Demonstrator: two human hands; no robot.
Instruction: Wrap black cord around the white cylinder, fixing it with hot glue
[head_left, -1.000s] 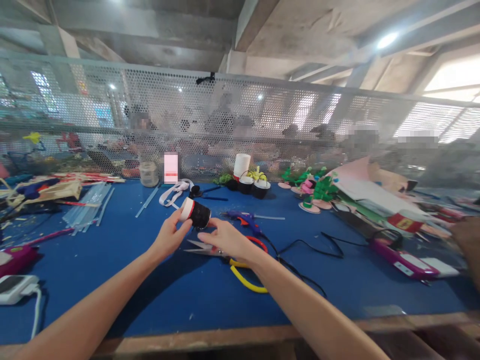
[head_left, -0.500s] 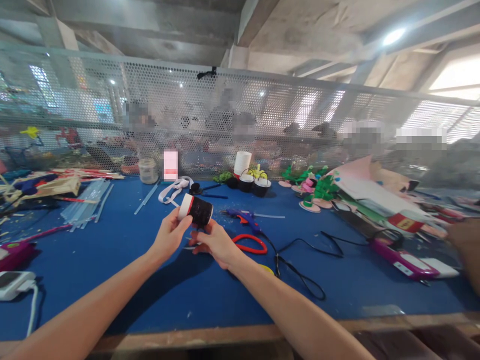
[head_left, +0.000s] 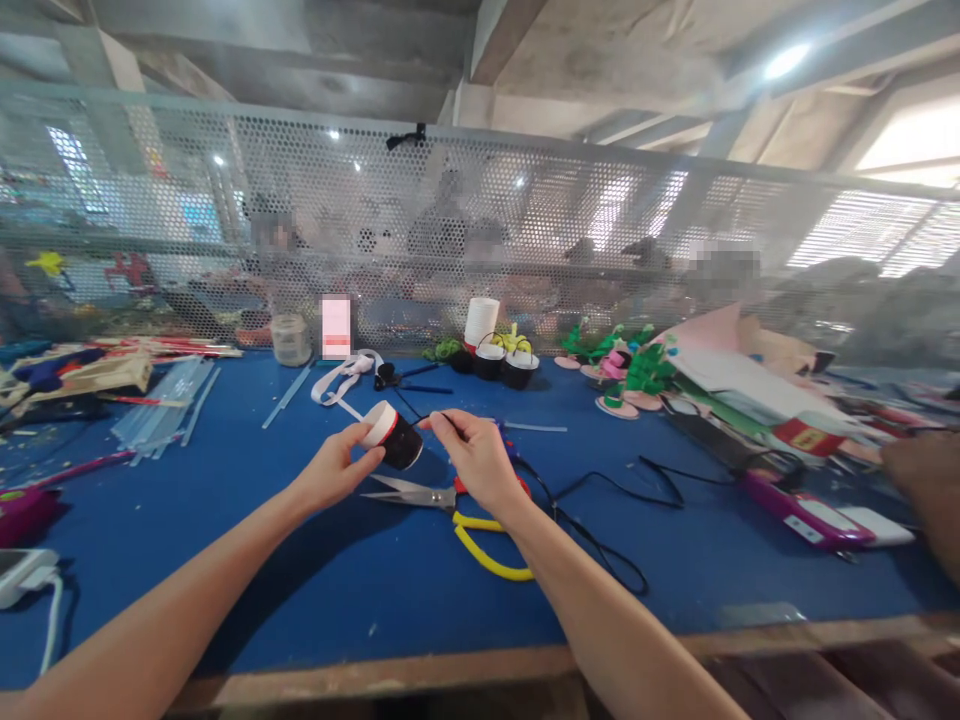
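Note:
My left hand [head_left: 334, 468] grips a small black cup [head_left: 392, 436] with a white rim and a red band, held tilted above the blue table [head_left: 322, 570]. My right hand [head_left: 476, 455] is beside the cup's right side, its fingers pinched on a thin black string [head_left: 433, 414] that runs from the cup. Scissors [head_left: 450, 505] with red and yellow handles lie open on the table just below both hands.
A blue glue gun [head_left: 501, 432] and its black cord [head_left: 600, 510] lie right of my hands. Finished small pots [head_left: 502, 362], a white roll [head_left: 481, 320], green and pink foam flowers [head_left: 626, 375], paper sheets and a pink device [head_left: 795, 505] sit behind and right. Glue sticks [head_left: 161, 410] lie left. A mesh fence [head_left: 525, 230] backs the table.
My right hand rose from the scissors on the table to the cup's side and now pinches the black string. My left hand tilted the cup a little.

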